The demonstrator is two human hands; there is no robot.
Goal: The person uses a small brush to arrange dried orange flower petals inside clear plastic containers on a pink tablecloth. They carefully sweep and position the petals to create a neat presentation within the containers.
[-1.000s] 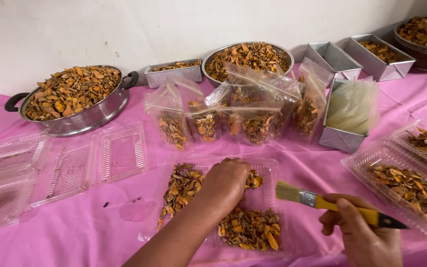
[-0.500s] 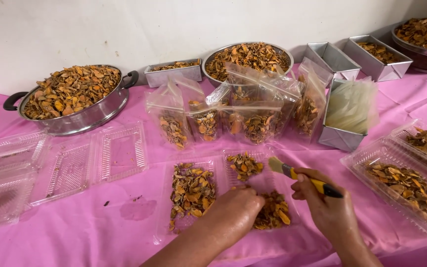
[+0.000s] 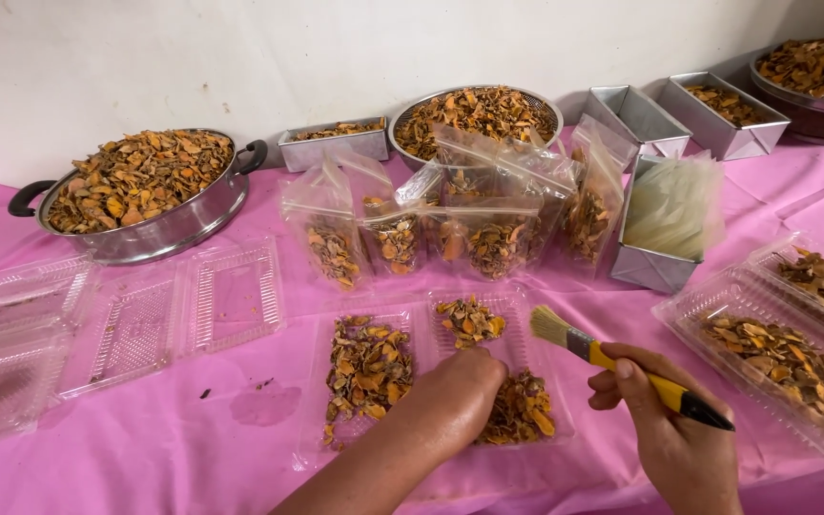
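An open clear plastic clamshell tray (image 3: 309,420) lies on the pink tablecloth in front of me, with dried orange slices (image 3: 367,367) in its left half and two smaller heaps in its right half. My left hand (image 3: 455,396) rests closed over the near heap in the right half; whether it grips any slices is hidden. My right hand (image 3: 674,434) holds a yellow-handled paintbrush (image 3: 622,365), bristles pointing up-left just above the tray's right edge.
Several partly filled clear bags (image 3: 450,224) stand behind the tray. A handled steel pot (image 3: 145,195) of slices sits far left, a steel bowl (image 3: 474,114) and metal tins (image 3: 689,114) at the back. Empty clamshells (image 3: 126,315) lie left, filled ones (image 3: 774,348) right.
My left hand has slid from the tray's middle down onto the near right heap. My right hand brought the brush up and left, close to the tray.
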